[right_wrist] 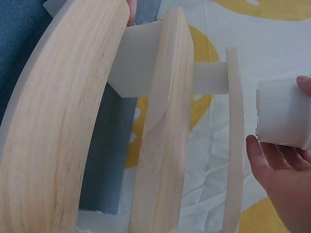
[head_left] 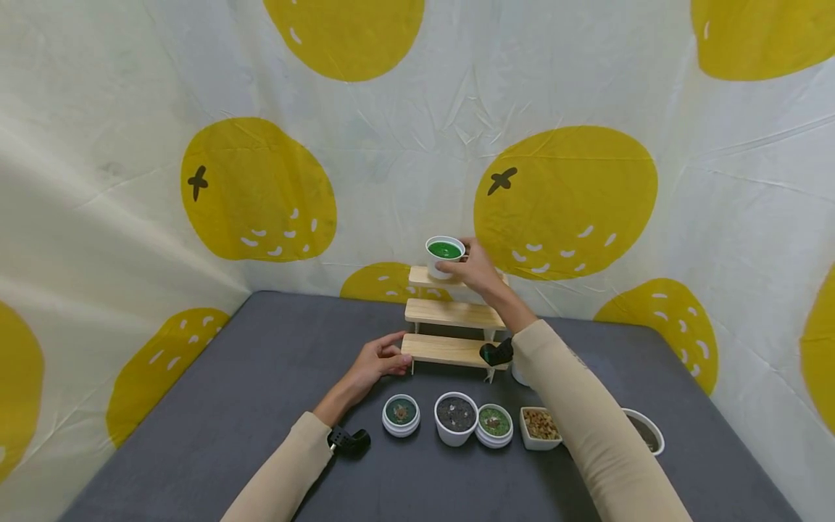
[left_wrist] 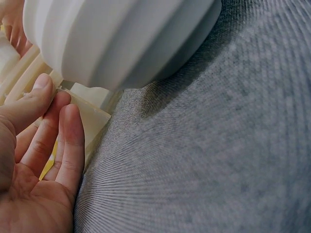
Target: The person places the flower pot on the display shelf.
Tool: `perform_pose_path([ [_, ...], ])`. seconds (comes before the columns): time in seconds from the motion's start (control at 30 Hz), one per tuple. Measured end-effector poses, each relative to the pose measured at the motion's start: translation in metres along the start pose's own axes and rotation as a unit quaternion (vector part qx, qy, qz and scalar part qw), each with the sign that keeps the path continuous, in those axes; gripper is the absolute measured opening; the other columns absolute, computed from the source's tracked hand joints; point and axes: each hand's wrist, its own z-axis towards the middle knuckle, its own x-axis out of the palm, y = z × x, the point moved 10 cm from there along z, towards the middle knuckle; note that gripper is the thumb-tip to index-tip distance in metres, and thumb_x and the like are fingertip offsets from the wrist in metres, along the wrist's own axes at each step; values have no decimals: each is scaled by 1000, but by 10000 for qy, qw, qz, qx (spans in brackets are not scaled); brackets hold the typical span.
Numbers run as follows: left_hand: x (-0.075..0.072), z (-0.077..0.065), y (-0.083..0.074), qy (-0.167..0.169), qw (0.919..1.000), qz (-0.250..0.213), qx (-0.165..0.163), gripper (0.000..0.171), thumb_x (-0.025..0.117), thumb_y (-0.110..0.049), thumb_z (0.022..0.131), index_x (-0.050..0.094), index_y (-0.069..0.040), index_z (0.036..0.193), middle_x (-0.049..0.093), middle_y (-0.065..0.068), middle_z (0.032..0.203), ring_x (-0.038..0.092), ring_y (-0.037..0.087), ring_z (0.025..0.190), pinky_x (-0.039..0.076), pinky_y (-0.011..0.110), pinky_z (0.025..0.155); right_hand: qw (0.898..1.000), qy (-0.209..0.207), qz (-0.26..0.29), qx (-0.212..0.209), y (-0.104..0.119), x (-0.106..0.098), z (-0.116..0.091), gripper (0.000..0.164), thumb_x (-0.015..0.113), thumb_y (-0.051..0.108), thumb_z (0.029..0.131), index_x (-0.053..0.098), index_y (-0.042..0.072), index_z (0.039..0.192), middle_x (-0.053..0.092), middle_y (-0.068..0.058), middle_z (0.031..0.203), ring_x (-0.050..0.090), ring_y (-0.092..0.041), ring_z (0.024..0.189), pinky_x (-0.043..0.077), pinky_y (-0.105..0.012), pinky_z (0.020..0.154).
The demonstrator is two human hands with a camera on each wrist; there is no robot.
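Observation:
A three-step wooden stand [head_left: 450, 312] with white supports stands at the back of the table. My right hand [head_left: 478, 270] holds a small white cup [head_left: 439, 266] with bright green contents by its side, just over the left part of the top step. In the right wrist view the cup [right_wrist: 283, 114] shows a narrow gap between its base and the top board [right_wrist: 234, 145]. My left hand [head_left: 373, 367] pinches the left end of the lowest step between thumb and fingers; the left wrist view shows the fingertips [left_wrist: 74, 124] at the board's edge.
In front of the stand are a pot of dark grains [head_left: 456, 429], a round jar with dark green contents [head_left: 401, 416], a lighter green one [head_left: 494, 425] and a square dish of brown bits [head_left: 539, 428]. Farther right, my sleeve partly covers a white bowl [head_left: 654, 440]. A patterned curtain [head_left: 404, 145] hangs behind.

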Motion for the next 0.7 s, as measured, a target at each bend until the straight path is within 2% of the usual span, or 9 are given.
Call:
perform_pose_path([
  [0.17, 2, 0, -2, 22, 10000, 1, 37, 70, 76, -14, 95, 43, -7, 157, 73, -2, 90, 70, 11, 84, 62, 27, 75, 9999, 47, -92, -105, 3, 4, 5, 62, 79, 14, 90, 51, -5, 142, 59, -23, 131, 59, -25, 104, 50, -22, 82],
  [0.27, 2, 0, -1, 19, 10000, -32, -2, 69, 75, -13, 96, 44, -8, 157, 73, -2, 90, 70, 11, 85, 62, 27, 76, 9999, 73, -72, -22, 2, 7, 6, 67, 80, 15, 90, 46, -4, 145, 56, -22, 135, 58, -26, 108, 50, -25, 85],
  [0.5, 1, 1, -1, 60, 9999, -95, 10, 70, 74, -11, 96, 42, -6, 157, 74, -3, 91, 70, 11, 86, 61, 25, 76, 9995, 36, -243, 204, -3, 10, 10, 76, 80, 19, 90, 37, -1, 150, 49, -20, 142, 55, -32, 121, 50, -41, 102],
  [0.7, 3, 2, -2, 113, 9999, -109, 29, 69, 74, -11, 96, 42, -5, 157, 73, -3, 91, 70, 11, 86, 61, 25, 76, 9988, 46, -334, 342, -5, 11, 12, 74, 80, 21, 90, 38, 1, 148, 50, -19, 140, 55, -30, 117, 50, -38, 97],
])
